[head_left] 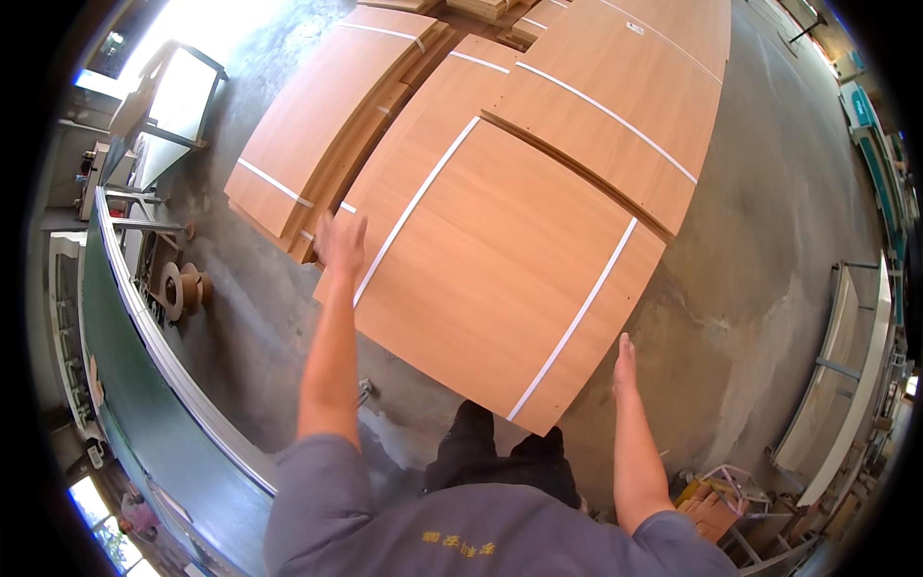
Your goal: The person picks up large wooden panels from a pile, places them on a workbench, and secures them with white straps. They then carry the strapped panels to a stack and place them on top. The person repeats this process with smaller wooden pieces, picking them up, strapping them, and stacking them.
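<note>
Before me lies a strapped bundle of flat, light-brown wooden panels (500,260), with its near corner close to my legs. Two white straps cross it, a left strap (413,216) and a right strap (575,317). By the bundle's left edge, my left hand (342,242) is raised with fingers apart and nothing in it; whether it touches the panels I cannot tell. My right hand (626,365) is beside the near right edge, apart from the wood, held flat with fingers stretched out and holding nothing.
More strapped panel stacks lie at the far left (322,115) and far right (615,91). A long green-topped machine table (163,413) with a metal edge runs along my left, near a brown spool (183,291). A rack with panels (832,375) stands at the right.
</note>
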Tool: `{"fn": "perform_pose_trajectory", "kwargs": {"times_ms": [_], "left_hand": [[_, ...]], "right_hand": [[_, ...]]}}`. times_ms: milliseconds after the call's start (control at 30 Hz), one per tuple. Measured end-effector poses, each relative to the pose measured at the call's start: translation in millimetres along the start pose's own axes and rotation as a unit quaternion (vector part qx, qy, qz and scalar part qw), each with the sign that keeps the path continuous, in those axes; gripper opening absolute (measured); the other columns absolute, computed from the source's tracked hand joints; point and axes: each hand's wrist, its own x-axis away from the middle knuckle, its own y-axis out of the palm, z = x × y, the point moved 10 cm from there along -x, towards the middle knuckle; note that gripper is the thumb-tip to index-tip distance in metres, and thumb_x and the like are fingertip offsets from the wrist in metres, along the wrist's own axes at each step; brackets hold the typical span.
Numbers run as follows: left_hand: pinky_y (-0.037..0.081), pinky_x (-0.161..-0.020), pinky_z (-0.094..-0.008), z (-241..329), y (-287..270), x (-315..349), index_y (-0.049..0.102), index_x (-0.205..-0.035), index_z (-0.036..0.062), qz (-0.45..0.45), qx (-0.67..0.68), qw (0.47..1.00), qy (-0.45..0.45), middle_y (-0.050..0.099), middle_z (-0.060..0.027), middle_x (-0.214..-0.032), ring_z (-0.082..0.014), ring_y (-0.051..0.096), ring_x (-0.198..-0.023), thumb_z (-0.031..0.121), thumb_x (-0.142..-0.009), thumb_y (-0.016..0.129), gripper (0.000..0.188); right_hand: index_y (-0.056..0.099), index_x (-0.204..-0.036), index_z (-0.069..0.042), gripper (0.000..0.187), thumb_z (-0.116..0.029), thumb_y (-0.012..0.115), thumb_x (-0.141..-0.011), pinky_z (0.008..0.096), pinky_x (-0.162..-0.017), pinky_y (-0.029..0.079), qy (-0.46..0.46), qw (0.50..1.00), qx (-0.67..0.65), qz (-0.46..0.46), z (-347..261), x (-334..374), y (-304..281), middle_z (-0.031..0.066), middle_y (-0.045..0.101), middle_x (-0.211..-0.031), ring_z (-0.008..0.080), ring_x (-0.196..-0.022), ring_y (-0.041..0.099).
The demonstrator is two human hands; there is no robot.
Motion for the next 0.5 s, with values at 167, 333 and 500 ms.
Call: {"fn": "perform_pose_trajectory", "kwargs": {"times_ms": [167, 333, 500], "left_hand": [[0.038, -0.102, -0.0413, -106.9, 101.5, 311.0, 0.031, -0.142, 0.0105, -0.038, 0.642, 0.554, -0.529, 0.040, -0.0064, -0.139, -0.0240, 0.042, -0.126, 0.059, -0.093, 0.036, 0.069], [0.044, -0.095, -0.0409, 56.5, 71.9, 291.2, 0.042, -0.132, 0.0114, -0.080, 0.786, 0.476, -0.386, 0.048, -0.0042, -0.129, -0.0243, 0.049, -0.115, 0.054, -0.094, 0.037, 0.057], [0.045, -0.095, -0.0422, 73.9, 70.1, 267.2, 0.038, -0.134, 0.0113, -0.078, 0.735, 0.584, -0.337, 0.044, -0.0054, -0.132, -0.0249, 0.048, -0.117, 0.047, -0.096, 0.038, 0.052]], "right_hand": [[0.027, -0.141, -0.001, 0.059, -0.030, 0.051, -0.096, 0.0350, -0.106, 0.032, -0.104, 0.978, -0.181, -0.007, -11.5, 13.7, 42.2, 0.0141, 0.041, -0.139, 0.0236, -0.128, 0.039], [0.031, -0.138, -0.003, 0.053, -0.020, 0.055, -0.095, 0.0357, -0.103, 0.035, -0.102, 0.975, -0.193, 0.042, -3.1, -18.2, 39.9, 0.0118, 0.045, -0.135, 0.0214, -0.124, 0.043], [0.031, -0.137, 0.000, 0.053, -0.019, 0.055, -0.094, 0.0340, -0.101, 0.037, -0.143, 0.963, -0.229, 0.007, -40.9, -24.4, 38.7, 0.0135, 0.046, -0.134, 0.0216, -0.121, 0.046]]}}
